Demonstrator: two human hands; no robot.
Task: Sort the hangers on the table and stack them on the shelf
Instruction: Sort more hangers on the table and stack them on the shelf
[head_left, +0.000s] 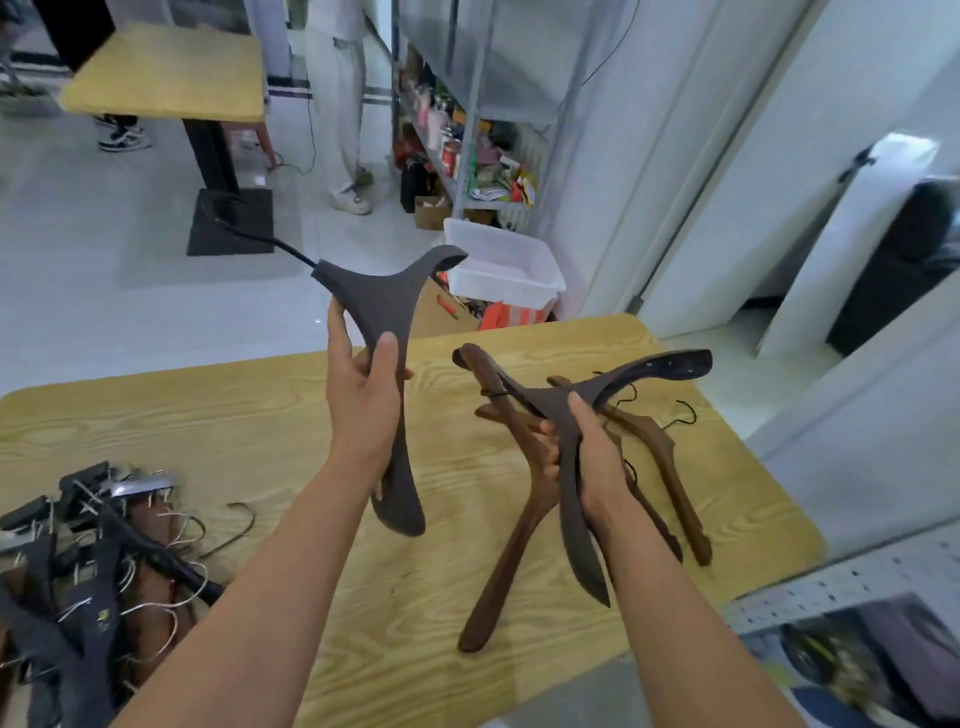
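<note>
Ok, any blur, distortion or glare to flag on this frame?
Head view: wide-angle bending curves the table and shelf; left hand with grey hanger and right hand with dark hanger fairly sharp; pile at lower left and bottom right corner smeared; light soft and even, slight shine on the dark hanger's tip.

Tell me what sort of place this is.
Likely a workshop or storeroom: a grey metal shelving rack packed with supplies, a white plastic storage bin, and a light wood-grain worktable bearing a tangled pile of dark hangers.
</note>
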